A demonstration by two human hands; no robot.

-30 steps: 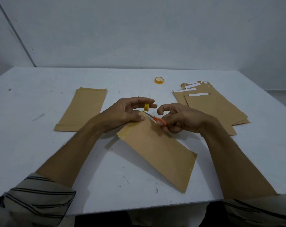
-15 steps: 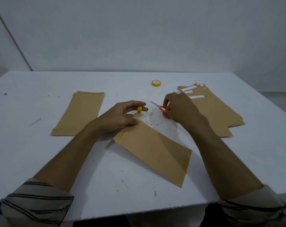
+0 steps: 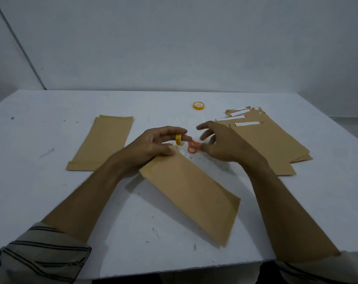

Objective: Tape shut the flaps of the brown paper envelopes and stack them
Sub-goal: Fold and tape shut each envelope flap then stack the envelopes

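A brown envelope [image 3: 191, 194] lies slantwise on the white table [image 3: 51, 191] in front of me. My left hand [image 3: 153, 145] rests its thumb on the envelope's upper end and carries a small yellow tape roll [image 3: 178, 139] between its fingers. Small orange scissors [image 3: 192, 148] lie on the table just beyond that end. My right hand [image 3: 223, 144] hovers over them with fingers spread and blurred, holding nothing. Whether it touches the scissors is unclear.
A flat brown envelope [image 3: 104, 140] lies to the left. A fanned pile of envelopes with white strips [image 3: 274, 140] sits at the right. A second yellow tape roll [image 3: 198, 105] stands further back. The table's front edge is close to my body.
My right hand carried the orange scissors away from the envelope's end, set them on the table and opened above them. My left hand stayed at the envelope with the tape roll.
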